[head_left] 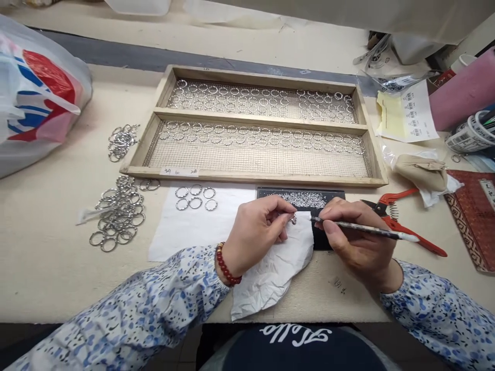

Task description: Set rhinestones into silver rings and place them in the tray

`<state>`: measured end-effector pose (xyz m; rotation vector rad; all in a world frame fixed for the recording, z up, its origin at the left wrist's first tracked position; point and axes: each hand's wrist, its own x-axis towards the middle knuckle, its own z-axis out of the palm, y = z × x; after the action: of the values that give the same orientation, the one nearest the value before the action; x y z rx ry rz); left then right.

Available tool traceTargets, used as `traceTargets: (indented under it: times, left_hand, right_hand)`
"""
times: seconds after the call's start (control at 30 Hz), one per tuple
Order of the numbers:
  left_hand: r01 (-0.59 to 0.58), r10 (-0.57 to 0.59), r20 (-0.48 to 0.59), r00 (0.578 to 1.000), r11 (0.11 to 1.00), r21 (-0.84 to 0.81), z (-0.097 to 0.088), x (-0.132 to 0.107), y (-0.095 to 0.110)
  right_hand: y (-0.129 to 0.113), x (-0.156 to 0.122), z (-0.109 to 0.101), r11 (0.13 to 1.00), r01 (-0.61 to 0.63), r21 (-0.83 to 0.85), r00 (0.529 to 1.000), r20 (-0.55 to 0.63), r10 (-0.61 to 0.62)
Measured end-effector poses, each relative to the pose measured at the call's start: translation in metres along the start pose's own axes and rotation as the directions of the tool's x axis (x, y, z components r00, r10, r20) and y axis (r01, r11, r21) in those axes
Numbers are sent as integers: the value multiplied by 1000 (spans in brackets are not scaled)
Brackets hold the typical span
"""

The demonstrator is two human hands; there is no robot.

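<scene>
Between thumb and fingers, my left hand (257,226) pinches a small silver ring (294,218), mostly hidden by the fingertips. My right hand (359,239) grips a thin, speckled pen-like tool (371,229), its tip pointing left toward the ring. Under both hands lies a crumpled white tissue (276,275), partly over a black tray (328,242) of tiny shiny stones (303,200). Several rings (196,203) sit in two rows on a white sheet (166,232) left of my left hand.
Behind my hands stands a wooden frame with mesh (255,180), holding rows of rings. Loose ring piles (119,214) lie at left, near a plastic bag (38,98). Red-handled pliers (421,239), a labelled paper (412,113) and a cup (469,134) are at right.
</scene>
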<state>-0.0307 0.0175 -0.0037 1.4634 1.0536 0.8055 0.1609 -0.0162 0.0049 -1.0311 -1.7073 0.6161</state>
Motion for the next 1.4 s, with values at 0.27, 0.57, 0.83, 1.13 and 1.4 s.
traceTargets:
  times: [0.27, 0.57, 0.83, 1.13, 1.4]
  left_hand:
    - [-8, 8, -2, 1000, 1000, -13, 1, -1, 0]
    - [-6, 6, -3, 1000, 1000, -21, 1, -1, -2]
    - [-16, 16, 2, 1000, 1000, 14, 0, -1, -1]
    - [-14, 14, -4, 1000, 1000, 16, 1, -1, -1]
    - [-21, 21, -11, 1000, 999, 48, -1, -1, 0]
  right_hand:
    - [1, 0, 4, 1000, 9, 5, 999, 41, -10]
    - [0, -1, 2, 1000, -9, 29, 998, 56, 8]
    - [-1, -1, 2, 1000, -1, 7, 999, 54, 0]
    - [0, -1, -2, 998, -18, -57, 1000, -10, 17]
    - [14, 1, -12, 941, -155, -303, 988, -69, 140]
